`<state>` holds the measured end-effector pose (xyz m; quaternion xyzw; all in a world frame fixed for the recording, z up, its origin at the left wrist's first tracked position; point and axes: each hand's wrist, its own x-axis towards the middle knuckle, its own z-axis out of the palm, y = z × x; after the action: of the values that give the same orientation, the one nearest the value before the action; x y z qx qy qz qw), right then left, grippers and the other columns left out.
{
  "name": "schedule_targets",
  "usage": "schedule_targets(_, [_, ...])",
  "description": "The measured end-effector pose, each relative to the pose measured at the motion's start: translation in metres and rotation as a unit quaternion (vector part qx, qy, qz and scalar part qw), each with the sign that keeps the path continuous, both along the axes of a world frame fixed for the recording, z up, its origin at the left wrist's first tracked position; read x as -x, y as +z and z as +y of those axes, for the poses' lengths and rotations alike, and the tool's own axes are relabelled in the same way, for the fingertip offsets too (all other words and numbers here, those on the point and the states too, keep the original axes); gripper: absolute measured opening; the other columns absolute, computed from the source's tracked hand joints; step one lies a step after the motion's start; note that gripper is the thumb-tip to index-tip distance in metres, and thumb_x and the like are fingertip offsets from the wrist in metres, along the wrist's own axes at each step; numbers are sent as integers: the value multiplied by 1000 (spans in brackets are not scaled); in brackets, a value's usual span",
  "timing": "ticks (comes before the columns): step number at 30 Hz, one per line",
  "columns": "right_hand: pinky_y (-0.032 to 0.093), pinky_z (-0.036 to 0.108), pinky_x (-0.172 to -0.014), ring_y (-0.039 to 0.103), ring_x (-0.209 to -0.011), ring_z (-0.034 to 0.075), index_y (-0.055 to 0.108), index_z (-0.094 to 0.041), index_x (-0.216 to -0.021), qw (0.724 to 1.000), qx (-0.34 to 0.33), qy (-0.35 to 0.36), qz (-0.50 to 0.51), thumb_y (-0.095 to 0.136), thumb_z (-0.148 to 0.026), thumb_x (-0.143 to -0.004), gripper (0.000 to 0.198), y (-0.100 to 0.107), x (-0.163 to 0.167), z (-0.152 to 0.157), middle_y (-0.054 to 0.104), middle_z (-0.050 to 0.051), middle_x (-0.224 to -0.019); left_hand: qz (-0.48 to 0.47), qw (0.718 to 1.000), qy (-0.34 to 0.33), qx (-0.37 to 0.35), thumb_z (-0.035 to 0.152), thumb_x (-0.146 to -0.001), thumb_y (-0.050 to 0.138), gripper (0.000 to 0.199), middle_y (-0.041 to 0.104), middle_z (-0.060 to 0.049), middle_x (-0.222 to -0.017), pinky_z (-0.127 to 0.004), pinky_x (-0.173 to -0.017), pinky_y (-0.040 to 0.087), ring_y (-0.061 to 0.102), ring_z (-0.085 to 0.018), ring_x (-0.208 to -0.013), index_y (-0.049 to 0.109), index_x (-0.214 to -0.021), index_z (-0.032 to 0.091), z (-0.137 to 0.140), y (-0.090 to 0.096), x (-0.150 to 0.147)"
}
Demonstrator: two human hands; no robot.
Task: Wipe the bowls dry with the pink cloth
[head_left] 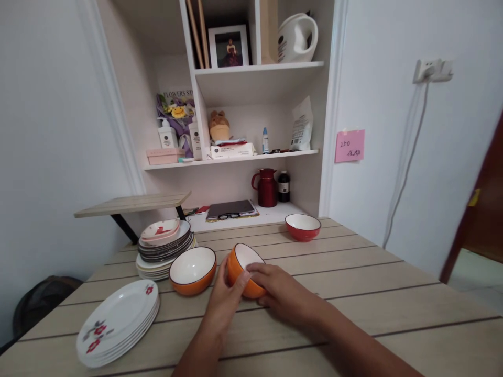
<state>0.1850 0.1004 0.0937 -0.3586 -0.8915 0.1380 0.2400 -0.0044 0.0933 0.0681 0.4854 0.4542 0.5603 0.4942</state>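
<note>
An orange bowl with a white inside and dark rim is gripped between my two hands, tilted to the right. My left hand wraps its left and near side, the thumb on the outer wall. On its right side is my right hand, with fingers over the rim and others below, partly hidden. A second orange bowl stands upright on the table just left of my left hand. Farther back on the right, a red bowl with a white inside sits upright, apart from both hands.
Flower-patterned oval plates are stacked at the front left of the wooden table. Behind them rises a mixed stack of dishes, near a small raised shelf. A red jug and dark bottle stand at the back.
</note>
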Motion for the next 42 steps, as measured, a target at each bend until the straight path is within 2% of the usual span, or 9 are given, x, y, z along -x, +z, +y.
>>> schedule_targets(2, [44,46,-108,60,-124,31,65,-22,-127,1000,-4,-5,5,67,-8,-81,49,-2,4,2,67,11,-135,-5,1000,6,-27,70,-79,76,105,48,-15,-157,-40,-114,44,49,-32,-143,29,-161,25,-1,-4,-4])
schedule_targets(5, [49,44,-97,64,-106,29,66,-20,-111,999,-4,-28,35,67,-15,-88,24,-6,12,3,72,10,-116,-6,997,2,-78,73,-80,74,114,36,-16,-166,-37,-120,35,37,-30,-151,16,-164,23,-2,-11,-11])
schedule_targets(9, [50,42,-92,63,-101,26,64,-21,-101,995,-8,-6,95,63,-16,-92,10,-9,21,1,70,9,-109,0,997,-1,-76,72,-80,74,118,35,-18,-165,-38,-122,32,41,-30,-149,9,-165,20,-4,-14,-15])
schedule_targets(12, [50,41,-94,61,-103,26,65,-21,-103,994,-8,28,108,66,-14,-89,16,-7,22,-2,69,8,-111,26,997,25,-64,65,-82,75,107,41,-18,-162,-39,-121,34,44,-30,-147,21,-162,21,-4,-11,-13])
schedule_targets(16, [49,43,-99,60,-109,28,67,-22,-114,997,-2,54,56,76,-12,-80,37,-2,14,0,69,8,-118,48,993,65,-87,57,-84,75,87,51,-17,-154,-39,-120,35,49,-31,-143,39,-154,19,-1,-8,-10])
schedule_targets(22, [42,43,-110,55,-128,27,60,-30,-137,996,-4,90,9,73,-6,-77,65,-2,-1,8,62,8,-138,9,995,66,-72,55,-86,75,81,59,-15,-146,-41,-117,40,56,-31,-136,43,-152,21,7,-13,-8])
schedule_targets(32, [41,44,-100,59,-119,28,60,-29,-136,996,-71,32,-43,64,-8,-84,56,-4,6,7,66,7,-133,32,994,80,-62,61,-85,74,83,58,-15,-147,-39,-116,42,56,-30,-136,44,-150,20,10,-13,-5])
schedule_targets(37, [40,44,-99,59,-115,27,63,-28,-128,998,-45,31,-14,66,-5,-79,54,-7,10,7,68,5,-126,60,994,80,-47,65,-87,70,93,46,-17,-159,-38,-121,34,45,-30,-147,31,-158,19,6,-14,-5])
schedule_targets(42, [42,42,-100,59,-112,27,64,-24,-117,996,16,33,84,67,-4,-77,45,-13,17,5,68,6,-125,71,994,62,-61,64,-88,68,95,35,-16,-166,-38,-122,32,36,-29,-152,25,-160,21,-1,-10,-8])
